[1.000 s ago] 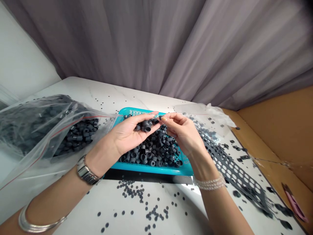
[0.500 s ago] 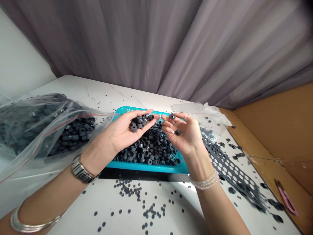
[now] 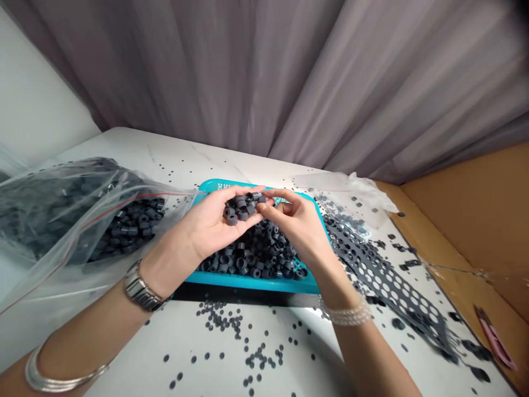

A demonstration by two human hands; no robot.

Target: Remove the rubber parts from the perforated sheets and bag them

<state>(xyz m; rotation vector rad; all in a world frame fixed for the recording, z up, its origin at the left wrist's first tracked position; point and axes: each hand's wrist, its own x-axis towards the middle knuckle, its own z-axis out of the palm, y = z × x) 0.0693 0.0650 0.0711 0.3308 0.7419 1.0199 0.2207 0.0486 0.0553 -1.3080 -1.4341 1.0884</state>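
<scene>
My left hand is cupped palm up over the teal tray, holding a small heap of dark grey rubber rings. My right hand is beside it, its fingertips pinched at the edge of that heap on a ring. Both hands hover above the pile of the same rings lying in the tray. A metal watch is on my left wrist and a bead bracelet on my right.
A clear zip bag full of rings lies at left. A black punched rubber sheet and a crumpled clear bag lie at right. Small black punched discs are scattered over the white table. A cardboard box wall and pink cutter stand at right.
My right hand, which had drawn apart with a ring on its fingertips and another on its palm, has moved back left to the heap in my left hand.
</scene>
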